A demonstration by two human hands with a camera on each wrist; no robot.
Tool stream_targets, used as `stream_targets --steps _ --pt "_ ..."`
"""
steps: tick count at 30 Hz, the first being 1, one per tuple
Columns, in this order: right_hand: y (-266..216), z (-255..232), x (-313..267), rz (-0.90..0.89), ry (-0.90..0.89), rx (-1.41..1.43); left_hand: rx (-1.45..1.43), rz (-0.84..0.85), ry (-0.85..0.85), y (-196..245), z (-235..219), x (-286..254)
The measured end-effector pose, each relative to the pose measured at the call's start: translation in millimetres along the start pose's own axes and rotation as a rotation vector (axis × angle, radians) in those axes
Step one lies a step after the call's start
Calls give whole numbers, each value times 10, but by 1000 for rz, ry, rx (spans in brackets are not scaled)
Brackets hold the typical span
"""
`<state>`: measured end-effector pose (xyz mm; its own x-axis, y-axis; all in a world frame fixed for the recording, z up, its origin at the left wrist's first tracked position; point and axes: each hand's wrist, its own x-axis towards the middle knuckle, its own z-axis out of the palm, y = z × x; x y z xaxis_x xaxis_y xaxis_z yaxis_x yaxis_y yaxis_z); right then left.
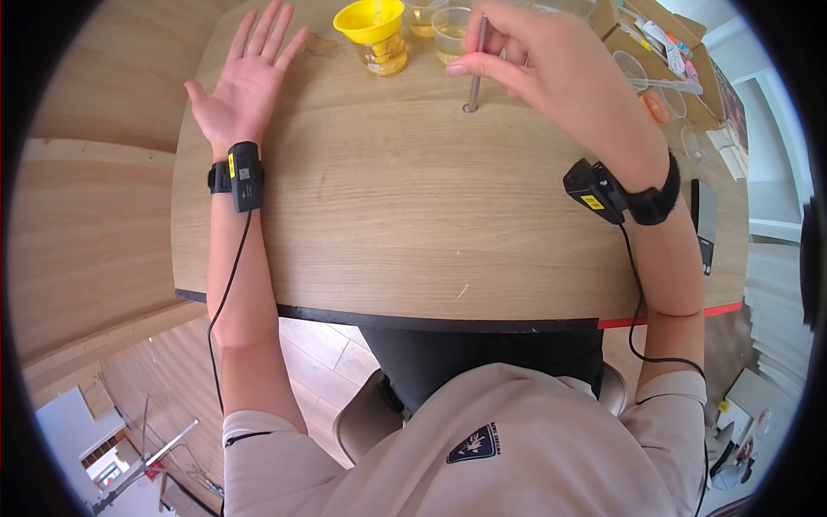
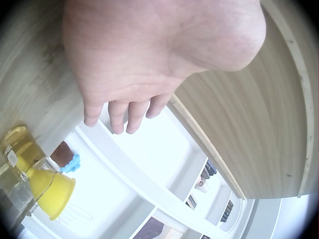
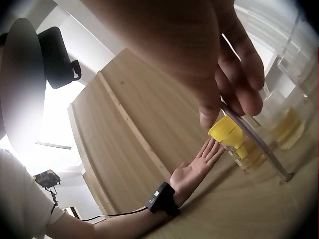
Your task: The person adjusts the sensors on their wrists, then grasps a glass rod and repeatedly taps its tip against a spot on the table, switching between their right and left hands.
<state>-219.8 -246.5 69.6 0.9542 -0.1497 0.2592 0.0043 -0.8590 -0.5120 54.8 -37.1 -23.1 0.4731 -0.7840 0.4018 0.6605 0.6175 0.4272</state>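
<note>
My right hand (image 1: 538, 73) pinches a thin metal rod (image 1: 476, 82) between thumb and fingers; the rod stands nearly upright, its flat lower end on the wooden table (image 1: 388, 207). In the right wrist view the rod (image 3: 259, 144) slants down from the fingers to the tabletop. My left hand (image 1: 241, 90) lies palm up at the table's left side, fingers straight, holding nothing. To its right, a yellow funnel (image 1: 369, 21) sits in a clear cup of yellow liquid (image 1: 383, 59). Two more clear cups with pale yellow liquid stand between it and the right hand, one of them (image 1: 450, 39) partly behind that hand.
At the back right are a cardboard box (image 1: 702, 86) with assorted small items and clear plastic cups (image 1: 672, 102) lying beside it. A dark flat device (image 1: 704, 224) lies beyond the right forearm. A wooden panel (image 1: 103, 198) rises along the left side.
</note>
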Motion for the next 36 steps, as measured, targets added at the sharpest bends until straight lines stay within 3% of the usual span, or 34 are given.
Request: stream_targets --steps 2,5,7,8,10,14,19,36 --pt "12 7 3 -46 32 -99 -7 -2 -2 -7 7 4" --pt "11 37 14 82 -21 -88 3 14 16 -21 -9 7" --pt "-32 113 -2 216 55 109 66 27 -23 -17 -50 -12" --pt "-9 133 20 179 53 140 110 44 -12 -6 27 -10" --pt "99 154 5 68 112 -16 28 82 169 -72 155 3" --pt "110 151 -15 12 126 -103 54 80 87 -31 82 -2" --pt "117 152 -7 30 117 -90 -93 131 240 -24 80 7" --pt "154 153 -20 -42 138 -154 -100 101 227 -22 113 6"
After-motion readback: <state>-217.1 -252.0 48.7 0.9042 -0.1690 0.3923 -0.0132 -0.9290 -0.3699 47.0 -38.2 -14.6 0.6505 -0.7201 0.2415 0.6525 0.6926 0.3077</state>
